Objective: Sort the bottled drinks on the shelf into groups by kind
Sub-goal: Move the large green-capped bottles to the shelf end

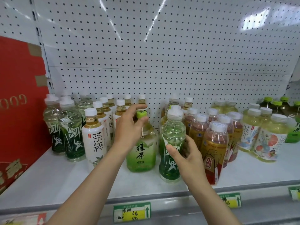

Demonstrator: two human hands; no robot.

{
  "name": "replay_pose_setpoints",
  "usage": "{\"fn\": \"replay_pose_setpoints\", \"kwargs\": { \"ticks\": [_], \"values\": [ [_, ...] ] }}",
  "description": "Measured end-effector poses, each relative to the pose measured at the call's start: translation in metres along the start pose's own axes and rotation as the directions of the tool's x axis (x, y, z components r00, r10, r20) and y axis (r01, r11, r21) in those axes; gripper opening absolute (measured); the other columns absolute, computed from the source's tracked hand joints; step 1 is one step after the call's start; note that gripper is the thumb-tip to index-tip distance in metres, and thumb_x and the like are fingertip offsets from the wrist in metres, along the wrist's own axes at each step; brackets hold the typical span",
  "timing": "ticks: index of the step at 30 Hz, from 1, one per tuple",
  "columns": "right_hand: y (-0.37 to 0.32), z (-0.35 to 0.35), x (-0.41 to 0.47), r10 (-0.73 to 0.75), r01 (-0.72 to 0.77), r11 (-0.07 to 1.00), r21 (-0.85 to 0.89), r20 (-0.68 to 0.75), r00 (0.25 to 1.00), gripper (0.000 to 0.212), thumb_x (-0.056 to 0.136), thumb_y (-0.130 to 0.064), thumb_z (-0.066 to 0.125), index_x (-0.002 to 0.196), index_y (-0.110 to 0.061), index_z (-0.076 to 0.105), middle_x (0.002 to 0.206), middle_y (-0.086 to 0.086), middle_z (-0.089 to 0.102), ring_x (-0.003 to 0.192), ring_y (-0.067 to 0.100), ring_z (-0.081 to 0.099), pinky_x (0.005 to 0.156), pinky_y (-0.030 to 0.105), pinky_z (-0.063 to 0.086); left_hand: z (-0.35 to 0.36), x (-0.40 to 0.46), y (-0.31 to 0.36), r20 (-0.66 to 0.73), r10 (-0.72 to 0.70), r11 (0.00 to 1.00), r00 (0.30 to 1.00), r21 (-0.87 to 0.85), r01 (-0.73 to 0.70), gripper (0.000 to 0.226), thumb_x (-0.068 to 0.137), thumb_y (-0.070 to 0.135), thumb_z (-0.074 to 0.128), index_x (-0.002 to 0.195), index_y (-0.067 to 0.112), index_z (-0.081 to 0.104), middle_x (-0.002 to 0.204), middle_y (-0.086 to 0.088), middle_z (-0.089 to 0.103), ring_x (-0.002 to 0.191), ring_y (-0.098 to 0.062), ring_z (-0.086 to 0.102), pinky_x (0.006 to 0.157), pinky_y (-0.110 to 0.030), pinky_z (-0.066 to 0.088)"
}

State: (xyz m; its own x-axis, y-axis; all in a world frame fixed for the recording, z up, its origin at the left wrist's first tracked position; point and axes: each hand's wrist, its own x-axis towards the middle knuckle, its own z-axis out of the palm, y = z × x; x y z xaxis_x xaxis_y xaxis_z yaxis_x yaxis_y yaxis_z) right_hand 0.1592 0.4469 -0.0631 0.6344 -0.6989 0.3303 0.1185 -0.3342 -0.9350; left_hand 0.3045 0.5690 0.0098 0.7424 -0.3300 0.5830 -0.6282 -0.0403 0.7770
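The left hand [129, 127] curls its fingers round the neck of a squat, clear plastic green tea bottle [142, 148] with a lime cap, standing at the middle of the white shelf [65, 181]. The right hand [186, 155] grips a ribbed, waisted clear bottle [172, 143] with a bamboo-print label just beside it. Gold-labelled bottles [214, 151] crowd its right; white-labelled tea bottles [95, 140] stand left, before dotted pegboard [162, 54].

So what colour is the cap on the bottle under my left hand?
Lime green cap, seen in the head view.
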Motion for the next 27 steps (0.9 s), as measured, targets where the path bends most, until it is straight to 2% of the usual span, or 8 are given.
{"fn": "replay_pose_setpoints", "kwargs": {
  "ticks": [3,6,9,12,15,20,24,27],
  "values": [
    [-0.004,-0.003,-0.001,0.028,-0.025,0.999,0.040,-0.069,0.997,0.091,0.051,-0.073,0.082,0.132,-0.041,0.053,0.127,-0.014,0.066,0.120,0.014,0.062,0.101,0.048,0.053,-0.011,-0.011,0.004,0.051,-0.006,1.000,0.999,-0.022,0.007,0.033,0.090,0.020,0.073,0.117,0.037,0.066,0.103,0.026,0.064,0.097,0.021,0.058,0.087,-0.011,0.048],
    [-0.015,-0.004,-0.006,0.006,0.002,0.998,0.058,-0.144,0.990,0.081,0.052,-0.066,0.084,0.123,-0.041,0.055,0.118,-0.013,0.068,0.111,0.013,0.065,0.098,0.047,0.054,-0.017,-0.020,0.005,0.042,-0.011,1.000,0.999,0.023,0.010,0.041,0.091,0.030,0.070,0.131,0.033,0.063,0.124,0.017,0.065,0.117,0.000,0.059,0.107,-0.037,0.049],
    [-0.038,-0.005,-0.014,-0.036,0.054,0.994,0.099,-0.171,0.985,0.081,0.051,-0.069,0.083,0.122,-0.038,0.057,0.117,-0.011,0.069,0.110,0.014,0.066,0.097,0.046,0.055,-0.027,-0.042,0.019,0.008,0.012,0.999,1.000,-0.036,-0.012,0.071,0.080,0.066,0.067,0.144,0.044,0.046,0.148,0.015,0.051,0.136,-0.005,0.047,0.113,-0.036,0.040],
    [-0.072,0.005,-0.014,-0.033,0.044,0.974,0.224,-0.053,0.998,0.086,0.051,-0.060,0.090,0.125,-0.029,0.060,0.117,-0.004,0.072,0.107,0.016,0.069,0.095,0.044,0.057,-0.037,-0.064,0.037,0.197,-0.008,0.985,0.980,-0.166,0.041,0.092,0.056,0.084,0.070,0.140,0.055,0.044,0.142,0.019,0.054,0.130,0.000,0.053,0.109,-0.032,0.044],
    [-0.102,0.027,-0.014,-0.043,-0.001,0.930,0.368,0.110,0.993,0.081,0.053,-0.041,0.092,0.125,-0.016,0.062,0.111,0.002,0.076,0.102,0.018,0.073,0.093,0.043,0.059,-0.048,-0.077,0.042,0.280,-0.056,0.988,0.958,-0.123,0.094,0.087,0.064,0.060,0.085,0.140,0.052,0.045,0.135,0.022,0.059,0.127,0.001,0.054,0.111,-0.038,0.046],
    [-0.117,0.053,-0.021,-0.148,0.059,0.964,0.259,0.339,0.929,0.081,0.054,-0.054,0.088,0.127,-0.030,0.063,0.122,-0.007,0.071,0.116,0.010,0.066,0.104,0.042,0.052,-0.102,-0.097,0.023,-0.017,-0.180,0.964,0.984,-0.204,0.173,0.069,0.071,0.022,0.089,0.123,0.051,0.054,0.116,0.009,0.072,0.111,-0.008,0.067,0.096,-0.045,0.056],
    [-0.099,0.055,-0.013,-0.164,0.148,0.981,0.126,0.128,0.978,0.090,0.056,-0.056,0.078,0.139,-0.030,0.054,0.138,-0.010,0.058,0.128,0.006,0.054,0.113,0.038,0.042,-0.156,-0.107,-0.014,-0.290,-0.293,0.947,0.911,-0.221,0.235,0.062,0.080,0.007,0.081,0.130,0.029,0.053,0.114,0.006,0.072,0.106,-0.011,0.070,0.093,-0.045,0.058],
    [-0.070,0.060,-0.006,-0.072,0.070,0.997,0.023,0.132,0.989,0.098,0.065,-0.049,0.082,0.151,-0.028,0.040,0.155,-0.005,0.044,0.139,0.012,0.041,0.117,0.048,0.037,-0.178,-0.102,-0.050,-0.386,-0.378,0.926,0.841,-0.177,0.334,0.064,0.083,0.008,0.079,0.136,0.026,0.047,0.129,0.004,0.064,0.117,-0.013,0.062,0.102,-0.047,0.052]
  ]
}}
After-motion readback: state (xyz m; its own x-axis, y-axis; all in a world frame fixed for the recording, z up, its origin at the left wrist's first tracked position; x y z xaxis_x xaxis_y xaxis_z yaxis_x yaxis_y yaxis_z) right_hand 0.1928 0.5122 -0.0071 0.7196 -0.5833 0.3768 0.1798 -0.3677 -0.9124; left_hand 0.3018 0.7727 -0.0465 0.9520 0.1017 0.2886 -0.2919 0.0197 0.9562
